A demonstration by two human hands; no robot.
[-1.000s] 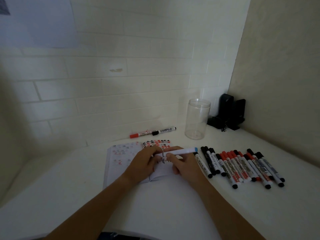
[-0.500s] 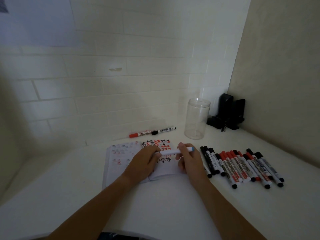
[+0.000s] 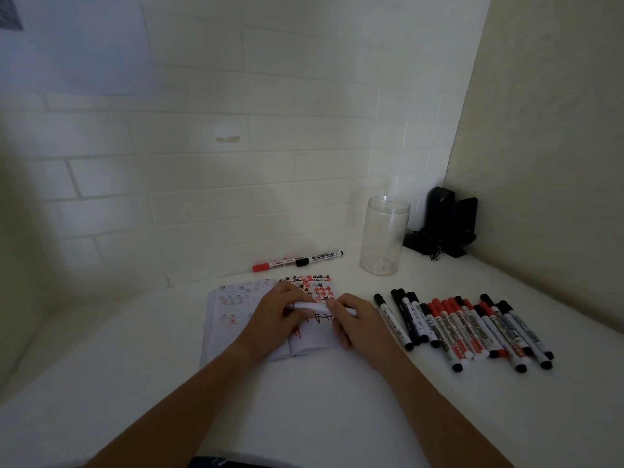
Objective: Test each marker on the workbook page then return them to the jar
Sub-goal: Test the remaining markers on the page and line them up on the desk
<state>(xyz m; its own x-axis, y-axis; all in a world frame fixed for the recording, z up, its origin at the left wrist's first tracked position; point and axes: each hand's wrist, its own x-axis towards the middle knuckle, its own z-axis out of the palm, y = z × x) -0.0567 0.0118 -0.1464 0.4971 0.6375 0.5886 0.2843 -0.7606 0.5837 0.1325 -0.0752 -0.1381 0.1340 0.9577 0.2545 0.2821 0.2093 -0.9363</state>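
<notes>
While gripped at both ends, white marker [image 3: 312, 307] now pulled closer between left hand [image 3: 277, 315] and right hand [image 3: 358, 324], blue tip hidden under right fingers [image 3: 337, 307]; probably recapped, jar [image 3: 383, 236] beyond fingertips next.

You have one view only, a wide-angle camera worn on your head, looking forward and down across the white table [image 3: 304, 410] toward the corner where the tiled wall [image 3: 236, 170] meets the beige side wall [image 3: 547, 136]. Your forearms enter from the bottom edge, so the near table sits close under the lens. Straight lines bend toward the frame edges. No second view shares the scene.
</notes>
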